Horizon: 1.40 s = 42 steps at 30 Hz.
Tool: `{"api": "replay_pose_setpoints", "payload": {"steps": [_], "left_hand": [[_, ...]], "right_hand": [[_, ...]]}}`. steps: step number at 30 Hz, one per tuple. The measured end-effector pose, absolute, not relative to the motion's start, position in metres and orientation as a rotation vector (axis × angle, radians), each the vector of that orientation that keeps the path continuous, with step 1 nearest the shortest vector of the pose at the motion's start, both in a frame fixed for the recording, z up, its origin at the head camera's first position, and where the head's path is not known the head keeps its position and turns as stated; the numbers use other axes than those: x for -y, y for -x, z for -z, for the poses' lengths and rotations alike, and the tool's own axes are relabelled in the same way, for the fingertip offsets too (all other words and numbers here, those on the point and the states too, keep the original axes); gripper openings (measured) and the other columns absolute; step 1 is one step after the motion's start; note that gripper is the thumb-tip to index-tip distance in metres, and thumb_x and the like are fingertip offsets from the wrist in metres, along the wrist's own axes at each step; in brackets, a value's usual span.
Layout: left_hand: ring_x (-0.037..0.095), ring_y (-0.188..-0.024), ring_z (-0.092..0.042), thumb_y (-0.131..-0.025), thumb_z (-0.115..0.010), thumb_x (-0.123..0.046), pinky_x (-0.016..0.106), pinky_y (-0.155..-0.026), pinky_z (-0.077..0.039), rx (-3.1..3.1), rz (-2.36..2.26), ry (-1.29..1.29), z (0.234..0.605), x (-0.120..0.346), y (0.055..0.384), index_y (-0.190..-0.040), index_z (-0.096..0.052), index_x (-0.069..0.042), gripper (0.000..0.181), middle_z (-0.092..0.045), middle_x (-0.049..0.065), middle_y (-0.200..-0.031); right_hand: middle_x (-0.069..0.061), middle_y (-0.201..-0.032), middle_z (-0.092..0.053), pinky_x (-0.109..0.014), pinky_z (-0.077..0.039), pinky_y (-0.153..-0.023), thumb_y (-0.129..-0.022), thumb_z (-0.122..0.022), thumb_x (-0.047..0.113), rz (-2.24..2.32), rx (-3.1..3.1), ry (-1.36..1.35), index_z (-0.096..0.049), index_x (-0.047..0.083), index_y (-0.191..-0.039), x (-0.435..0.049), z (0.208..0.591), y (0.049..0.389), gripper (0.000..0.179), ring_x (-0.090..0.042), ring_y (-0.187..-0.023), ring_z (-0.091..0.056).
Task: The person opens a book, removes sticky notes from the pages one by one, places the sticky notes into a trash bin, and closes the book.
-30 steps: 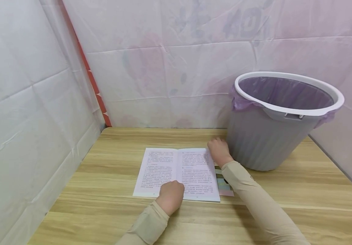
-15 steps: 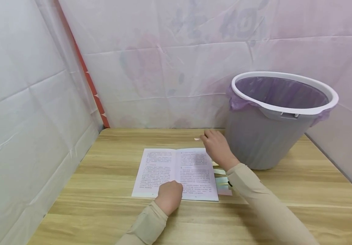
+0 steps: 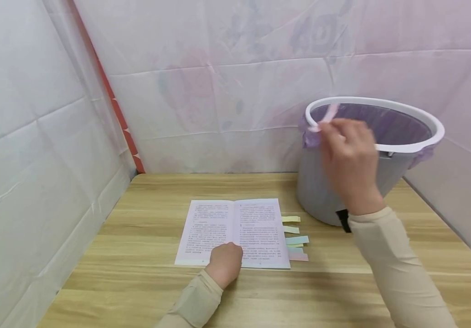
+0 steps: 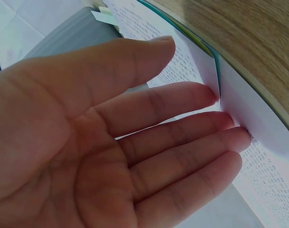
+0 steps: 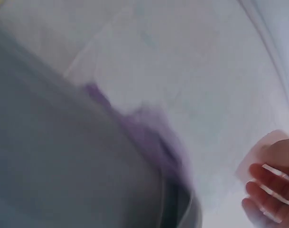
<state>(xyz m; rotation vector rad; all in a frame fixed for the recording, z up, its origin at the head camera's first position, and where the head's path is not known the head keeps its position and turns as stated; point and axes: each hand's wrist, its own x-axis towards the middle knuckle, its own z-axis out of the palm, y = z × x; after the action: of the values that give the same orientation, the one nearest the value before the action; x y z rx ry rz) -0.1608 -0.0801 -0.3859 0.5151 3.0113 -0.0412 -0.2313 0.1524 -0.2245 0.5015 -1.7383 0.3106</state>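
Observation:
An open book (image 3: 257,228) with printed pages lies flat on the wooden table. My left hand (image 3: 225,262) rests on its lower middle; the left wrist view shows the fingers (image 4: 182,156) fairly straight, tips on the pages near the fold. My right hand (image 3: 352,159) is raised in front of the bin's near left rim, pinching a pale pink sticky tab (image 3: 332,113). In the right wrist view this hand is blurred and partly cut off, the tab sticking out past the fingers. Yellow tabs (image 3: 291,219), blue tabs (image 3: 297,240) and a pink tab (image 3: 299,257) protrude from the book's right edge.
A grey bin (image 3: 313,187) with a white rim (image 3: 411,148) and purple liner bag (image 3: 311,139) stands at the table's back right, partly hidden behind my right hand. Pale plastic sheeting (image 3: 219,109) hangs behind and at both sides of the table (image 3: 145,237).
My right hand has lifted from the book's upper right corner, up and right to the bin, carrying the pink sticky tab. My left hand has stayed on the book.

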Motion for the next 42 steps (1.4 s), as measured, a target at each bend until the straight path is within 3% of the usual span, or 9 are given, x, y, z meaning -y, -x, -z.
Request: {"api": "replay_pose_setpoints", "payload": {"steps": [6, 12, 21, 33, 42], "left_hand": [[0.015, -0.051, -0.057, -0.085, -0.068, -0.006, 0.029, -0.047, -0.053, -3.006, 0.027, -0.496, 0.384, 0.083, 0.161, -0.077, -0.071, -0.002, 0.009, -0.06, 0.007, -0.062], [0.016, -0.052, -0.058, -0.085, -0.068, -0.006, 0.03, -0.047, -0.053, -3.005, 0.02, -0.49, 0.383, 0.086, 0.162, -0.077, -0.07, -0.002, 0.009, -0.06, 0.008, -0.062], [0.014, -0.052, -0.056, -0.085, -0.068, -0.005, 0.03, -0.047, -0.052, -3.008, 0.028, -0.489, 0.384, 0.087, 0.162, -0.076, -0.07, -0.003, 0.009, -0.061, 0.007, -0.063], [0.015, -0.051, -0.057, -0.085, -0.067, -0.005, 0.031, -0.046, -0.053, -3.029, 0.054, -0.506, 0.385, 0.086, 0.163, -0.075, -0.07, -0.003, 0.011, -0.06, 0.007, -0.061], [0.014, -0.05, -0.056, -0.085, -0.068, -0.006, 0.03, -0.046, -0.053, -3.013, 0.048, -0.498, 0.386, 0.084, 0.165, -0.075, -0.07, -0.002, 0.011, -0.06, 0.007, -0.061]], "right_hand": [[-0.029, -0.094, -0.058, -0.06, -0.032, -0.079, -0.093, -0.053, 0.007, -0.42, 1.916, -0.094, -0.068, -0.008, -0.101, -0.181, 0.211, 0.224, 0.023, -0.052, -0.089, -0.047], [-0.032, -0.097, -0.057, -0.062, -0.031, -0.082, -0.093, -0.049, 0.009, -0.411, 2.043, 0.042, -0.067, -0.011, -0.102, -0.188, 0.211, 0.219, 0.029, -0.055, -0.091, -0.046], [-0.035, -0.095, -0.056, -0.063, -0.03, -0.081, -0.099, -0.042, 0.02, -0.417, 2.126, 0.09, -0.065, -0.013, -0.102, -0.187, 0.211, 0.22, 0.04, -0.055, -0.09, -0.044], [-0.035, -0.095, -0.056, -0.063, -0.03, -0.081, -0.097, -0.042, 0.015, -0.418, 2.131, 0.093, -0.064, -0.014, -0.102, -0.189, 0.212, 0.22, 0.036, -0.055, -0.09, -0.044], [-0.036, -0.104, -0.058, -0.063, -0.029, -0.084, -0.092, -0.042, 0.006, -0.441, 2.136, 0.083, -0.062, -0.01, -0.115, -0.191, 0.208, 0.217, 0.034, -0.055, -0.096, -0.045]]}}
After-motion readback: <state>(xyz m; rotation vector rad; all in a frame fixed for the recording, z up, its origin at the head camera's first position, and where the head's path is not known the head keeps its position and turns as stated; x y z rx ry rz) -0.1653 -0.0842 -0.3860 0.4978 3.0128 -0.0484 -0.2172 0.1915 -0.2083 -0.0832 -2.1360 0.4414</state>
